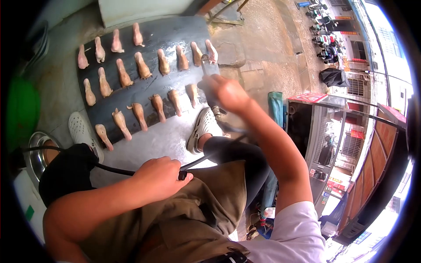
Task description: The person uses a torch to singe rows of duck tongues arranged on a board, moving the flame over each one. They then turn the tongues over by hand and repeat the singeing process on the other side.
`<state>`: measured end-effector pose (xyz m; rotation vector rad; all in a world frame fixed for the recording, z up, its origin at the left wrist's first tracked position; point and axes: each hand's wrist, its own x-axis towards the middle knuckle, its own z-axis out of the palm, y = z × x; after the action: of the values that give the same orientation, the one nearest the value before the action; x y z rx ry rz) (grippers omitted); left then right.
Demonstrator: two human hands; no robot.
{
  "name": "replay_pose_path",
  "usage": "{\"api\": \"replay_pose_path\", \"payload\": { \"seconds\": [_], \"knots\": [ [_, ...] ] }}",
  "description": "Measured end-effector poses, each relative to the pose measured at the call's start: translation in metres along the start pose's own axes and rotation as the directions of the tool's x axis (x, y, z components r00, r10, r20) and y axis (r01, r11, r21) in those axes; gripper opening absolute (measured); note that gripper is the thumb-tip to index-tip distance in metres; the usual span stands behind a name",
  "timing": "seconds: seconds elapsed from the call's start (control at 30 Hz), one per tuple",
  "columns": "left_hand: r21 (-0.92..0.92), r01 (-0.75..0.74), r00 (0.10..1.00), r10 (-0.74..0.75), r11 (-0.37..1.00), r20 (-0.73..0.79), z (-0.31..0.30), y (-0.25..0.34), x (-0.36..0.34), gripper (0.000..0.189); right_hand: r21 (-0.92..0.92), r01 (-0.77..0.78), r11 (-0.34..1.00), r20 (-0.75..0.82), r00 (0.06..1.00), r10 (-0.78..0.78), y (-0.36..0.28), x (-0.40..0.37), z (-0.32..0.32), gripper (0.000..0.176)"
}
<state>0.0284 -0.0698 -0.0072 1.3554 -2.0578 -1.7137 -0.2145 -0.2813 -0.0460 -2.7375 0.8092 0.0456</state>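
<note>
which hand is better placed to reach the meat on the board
Likely right: the right hand holds a tool over the meat pieces; the left hand grips a black hose farther back.

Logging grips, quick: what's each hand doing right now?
Left hand: closed around a thin black hose.
Right hand: closed on a grey metal nozzle tool.

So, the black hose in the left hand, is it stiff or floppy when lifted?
Probably flexible: the black hose bends in a curve towards the left hand. It seems light, since one closed hand carries it. It may tug back, as it appears to run on to the tool in the right hand.
</note>
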Motion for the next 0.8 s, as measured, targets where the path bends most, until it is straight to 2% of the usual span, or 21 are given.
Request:
{"api": "replay_pose_path", "payload": {
  "seconds": [0.07,0.13,0.43,0.53,0.8],
  "knots": [
    [0.000,-0.002,1.000,0.002,1.000,-0.008,-0.002,0.002,0.001,0.047,-0.001,-0.049,0.999,0.003,0.999,0.049,-0.003,0.003,-0.002,0.024],
    [0.003,0.004,1.000,-0.004,1.000,-0.009,-0.003,0.003,0.001,0.047,-0.004,-0.099,0.995,0.052,0.994,0.099,-0.002,0.006,-0.004,0.030],
    [-0.002,0.036,0.999,-0.036,0.999,-0.004,-0.009,0.008,0.003,0.047,0.093,-0.104,0.990,-0.009,0.994,0.105,-0.003,0.014,-0.009,0.022],
    [0.012,0.027,1.000,-0.027,1.000,-0.010,-0.008,0.007,0.002,0.046,0.052,-0.150,0.987,0.019,0.989,0.149,-0.006,0.010,-0.008,0.025],
    [0.040,0.003,1.000,-0.002,0.999,-0.016,-0.003,0.003,0.001,0.045,0.138,-0.162,0.977,-0.086,0.981,0.175,-0.003,0.007,0.001,0.037]
  ]
}}
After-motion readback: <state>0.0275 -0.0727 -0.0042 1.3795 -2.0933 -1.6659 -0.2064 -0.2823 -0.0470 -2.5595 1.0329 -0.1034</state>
